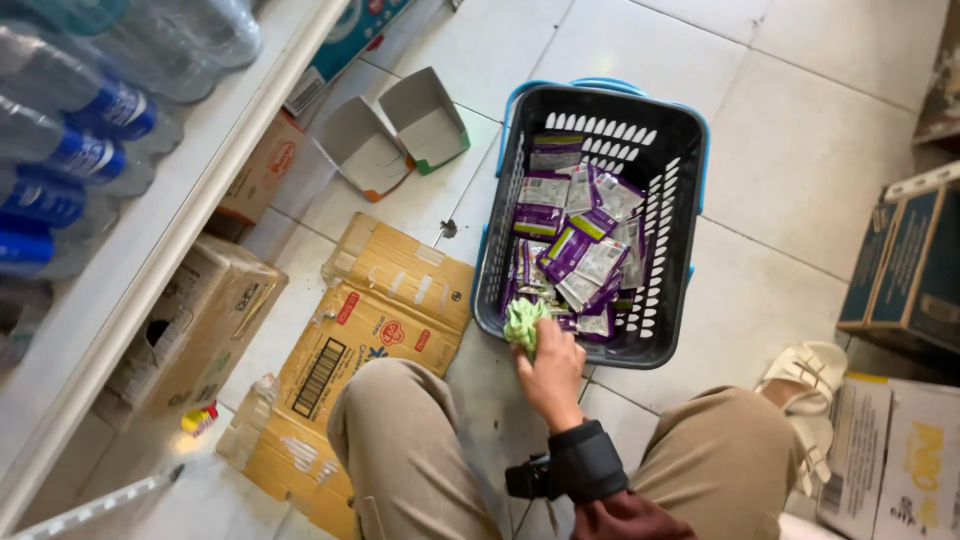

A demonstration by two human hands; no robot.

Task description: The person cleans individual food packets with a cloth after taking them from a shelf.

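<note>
Dark grey basket (668,150) with blue handles sits on the pale tiled floor (800,150), holding a loose heap of purple-and-white sachets (577,250). One hand (548,368), which side unclear, at the basket's 7 o'clock rim; grip closed round a crumpled green cloth (522,323). Flattened brown cardboard (370,330) lies at 9 o'clock of the basket, two small open cartons (395,135) at 10 o'clock. White shelf (150,230) far left carries blue-labelled bottles (70,130). Blue boxes (905,270) at 3 o'clock.
</note>
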